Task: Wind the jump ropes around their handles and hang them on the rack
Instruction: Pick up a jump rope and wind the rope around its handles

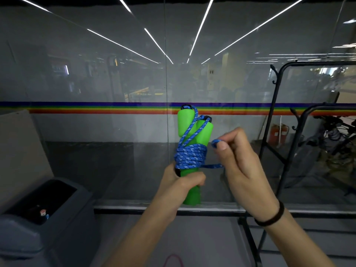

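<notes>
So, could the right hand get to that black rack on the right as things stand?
Probably yes: nothing stands between the right hand and the black rack close beside it. But its fingers pinch the blue jump rope, so it isn't free yet.

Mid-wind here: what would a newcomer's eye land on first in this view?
The bright green handles, centre frame, are held upright together in the left hand, with the blue rope coiled round their middle. Just right of them, the right hand pinches the rope's loose end. Behind, a rainbow stripe runs across the glass wall, and the black rack stands at far right.
</notes>
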### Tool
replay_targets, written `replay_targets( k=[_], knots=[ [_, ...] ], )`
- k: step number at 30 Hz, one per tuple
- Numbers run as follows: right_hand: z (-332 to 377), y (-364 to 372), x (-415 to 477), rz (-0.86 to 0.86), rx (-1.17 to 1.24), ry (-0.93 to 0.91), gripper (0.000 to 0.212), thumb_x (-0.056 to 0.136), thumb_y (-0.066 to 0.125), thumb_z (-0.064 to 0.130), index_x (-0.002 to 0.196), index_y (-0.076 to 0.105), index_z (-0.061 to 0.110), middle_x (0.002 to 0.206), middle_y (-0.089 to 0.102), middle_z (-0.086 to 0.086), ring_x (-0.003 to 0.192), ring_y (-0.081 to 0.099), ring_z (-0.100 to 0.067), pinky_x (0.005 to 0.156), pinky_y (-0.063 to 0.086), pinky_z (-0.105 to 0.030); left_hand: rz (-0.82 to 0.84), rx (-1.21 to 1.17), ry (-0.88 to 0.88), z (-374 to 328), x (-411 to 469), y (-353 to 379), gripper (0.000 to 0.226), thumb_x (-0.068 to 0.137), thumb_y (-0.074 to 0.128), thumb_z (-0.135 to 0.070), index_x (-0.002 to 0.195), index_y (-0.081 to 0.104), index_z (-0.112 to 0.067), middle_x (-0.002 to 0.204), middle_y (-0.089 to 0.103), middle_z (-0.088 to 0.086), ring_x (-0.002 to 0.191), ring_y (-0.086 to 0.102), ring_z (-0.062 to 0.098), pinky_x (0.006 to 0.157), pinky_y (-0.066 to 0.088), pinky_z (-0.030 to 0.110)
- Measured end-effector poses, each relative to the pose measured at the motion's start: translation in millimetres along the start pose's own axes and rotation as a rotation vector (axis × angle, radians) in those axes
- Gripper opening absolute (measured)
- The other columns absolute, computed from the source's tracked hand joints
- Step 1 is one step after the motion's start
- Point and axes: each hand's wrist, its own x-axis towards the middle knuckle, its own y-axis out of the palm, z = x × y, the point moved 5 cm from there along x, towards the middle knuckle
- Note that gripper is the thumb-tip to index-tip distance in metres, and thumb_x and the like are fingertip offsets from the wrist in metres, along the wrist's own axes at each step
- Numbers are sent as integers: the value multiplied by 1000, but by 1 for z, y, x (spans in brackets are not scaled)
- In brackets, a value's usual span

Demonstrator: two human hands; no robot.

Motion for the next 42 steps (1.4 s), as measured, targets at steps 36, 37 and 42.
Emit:
replay_targets(
  k=[36, 37, 42],
  knots=[
    [-12, -1, 34, 435, -139, 343, 22, 55, 85, 11, 69, 69, 14, 64, 64, 2, 57, 56, -5, 58, 48, -16, 82, 160, 43, 2, 3, -6, 17, 52, 60, -9, 52, 50, -23, 44, 45, -13, 43, 40, 4, 43, 33, 16],
    [-13, -1, 33, 457, -112, 347, 22, 56, 85, 9, 70, 69, 12, 64, 63, 2, 56, 55, -4, 56, 46, -14, 79, 168, 52, 2, 2, -7, 17, 52, 60, -9, 54, 51, -23, 44, 46, -14, 43, 41, 2, 43, 34, 14],
    [-16, 3, 31, 518, 2, 366, 19, 61, 81, 4, 78, 71, 6, 65, 65, 1, 54, 55, 0, 54, 45, -9, 78, 171, 44, 3, 2, -10, 17, 53, 60, -10, 59, 52, -23, 44, 46, -14, 43, 41, 2, 43, 34, 13]
  ],
)
